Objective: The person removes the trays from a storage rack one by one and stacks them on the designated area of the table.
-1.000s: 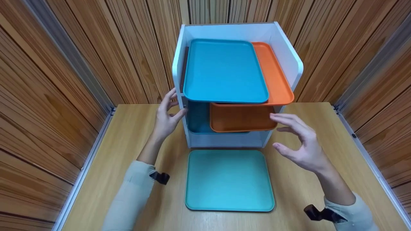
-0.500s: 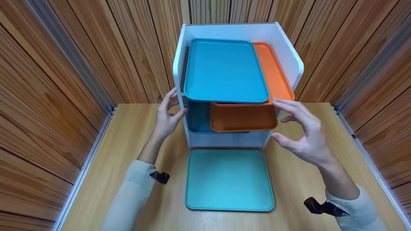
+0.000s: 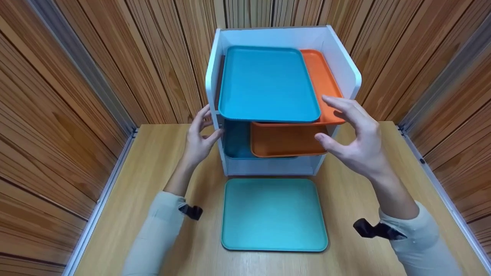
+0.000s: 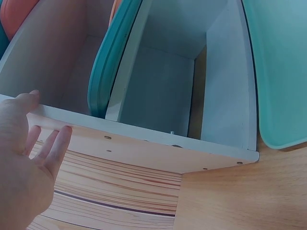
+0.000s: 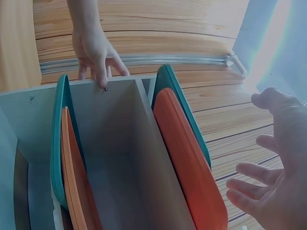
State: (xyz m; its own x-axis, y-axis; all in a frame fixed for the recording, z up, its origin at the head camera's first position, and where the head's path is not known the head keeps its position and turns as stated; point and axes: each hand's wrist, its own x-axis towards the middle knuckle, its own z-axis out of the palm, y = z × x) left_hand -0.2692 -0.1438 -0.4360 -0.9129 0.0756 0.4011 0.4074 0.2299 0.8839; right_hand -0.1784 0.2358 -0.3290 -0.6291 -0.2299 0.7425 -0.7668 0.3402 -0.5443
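My left hand [image 3: 197, 140] holds the left side panel of a white shelf rack [image 3: 268, 168], its thumb at the front edge and fingers along the outside. My right hand [image 3: 358, 142] hovers at the rack's right front, thumb and fingers spread with nothing between them. It overlaps the right front corner of an orange tray [image 3: 320, 73] in the head view. A blue tray [image 3: 268, 84] lies partly over that orange tray on the top level. On the level below, a darker orange tray [image 3: 289, 142] partly covers a teal-blue tray [image 3: 237, 140].
A turquoise tray [image 3: 274, 214] lies flat on the wooden table [image 3: 184, 245] in front of the rack. Below the trays is the rack's lowest compartment [image 4: 160, 91]. Wood-patterned walls [image 3: 92, 57] close in the back and both sides.
My right hand has risen from beside the lower orange tray to the upper orange tray's front corner. My left hand and the trays stay where they were.
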